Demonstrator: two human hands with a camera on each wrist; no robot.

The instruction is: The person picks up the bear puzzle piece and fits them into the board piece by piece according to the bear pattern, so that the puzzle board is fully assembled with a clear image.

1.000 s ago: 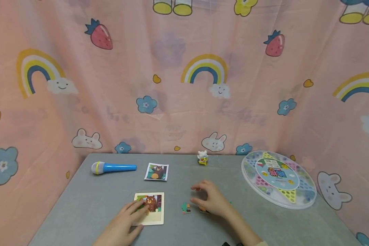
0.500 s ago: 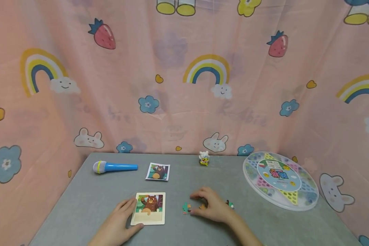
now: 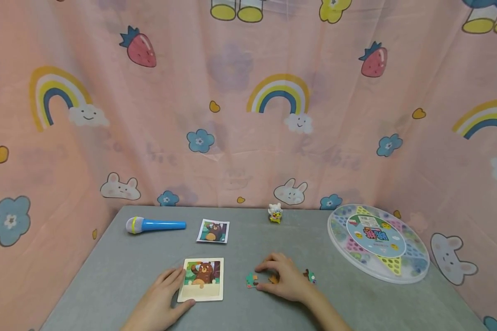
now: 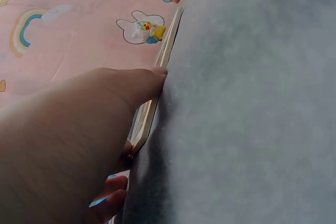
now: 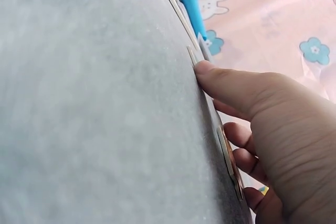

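Note:
A square wooden puzzle board (image 3: 215, 295) with a bear picture lies at the front left, its lower strip bare wood. My left hand (image 3: 158, 296) holds its near left corner, thumb along the front edge and fingers along the left side. In the left wrist view the thumb (image 4: 147, 83) presses that edge. My right hand (image 3: 285, 280) is low over the table, thumb and index finger apart. Its thumb tip is right at a green puzzle piece (image 3: 251, 280). An orange-brown piece (image 3: 274, 278) shows partly under the hand. Another piece (image 3: 310, 276) lies just beyond the wrist.
Behind the board lies a bear picture card (image 3: 213, 231), with a blue toy microphone (image 3: 162, 225) to its left. A small figurine (image 3: 275, 213) stands at the back. A round clear game box (image 3: 378, 243) lies at the right. A pink patterned curtain (image 3: 240, 161) hangs behind the table.
My left fingers have slid off the board's picture to its left side. My right hand has lowered over the pieces, its thumb now beside the green one.

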